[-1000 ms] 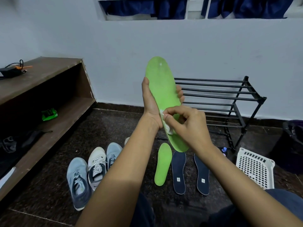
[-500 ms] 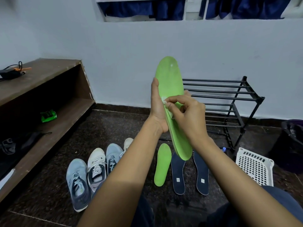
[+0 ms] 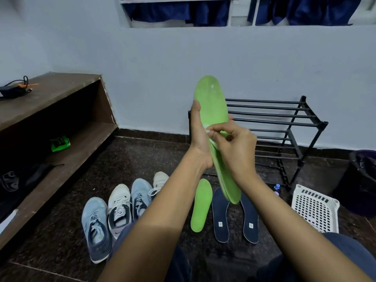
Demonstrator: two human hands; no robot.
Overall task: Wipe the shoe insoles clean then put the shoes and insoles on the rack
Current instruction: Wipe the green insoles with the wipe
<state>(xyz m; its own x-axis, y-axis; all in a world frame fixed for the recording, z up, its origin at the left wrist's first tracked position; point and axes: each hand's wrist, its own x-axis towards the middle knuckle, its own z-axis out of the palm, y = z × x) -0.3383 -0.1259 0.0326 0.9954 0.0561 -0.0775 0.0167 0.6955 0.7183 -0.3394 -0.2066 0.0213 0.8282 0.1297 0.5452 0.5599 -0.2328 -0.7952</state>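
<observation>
While the left hand point(image 3: 198, 139) grips the held green insole point(image 3: 213, 106) by its edge, thumb pointing up along the near side and fingertips curling round from behind, the insole stands nearly upright, toe end high above the hand and heel end hanging down past the wrist. And there is the right hand point(image 3: 236, 147), fingers bunched and pinching a small white wipe point(image 3: 209, 132) flat against the insole's middle, right beside the left palm. Down below both hands, on the dark floor point(image 3: 142, 159), a second green insole point(image 3: 200, 206) lies flat. Just to its right sit two navy insoles point(image 3: 220, 216) side by side, with the held insole's heel crossing in front of them in this view. Further left, below the left forearm, four sneakers point(image 3: 119, 208) are lined up in a row, two pale blue and two white, toes toward the wall. Behind the right hand stands the black rack point(image 3: 284, 123), against the wall. Off to the right of that hand, lower down, rests a white perforated basket point(image 3: 315, 208). Far left of the left hand runs a brown wooden shelf point(image 3: 61, 110).
</observation>
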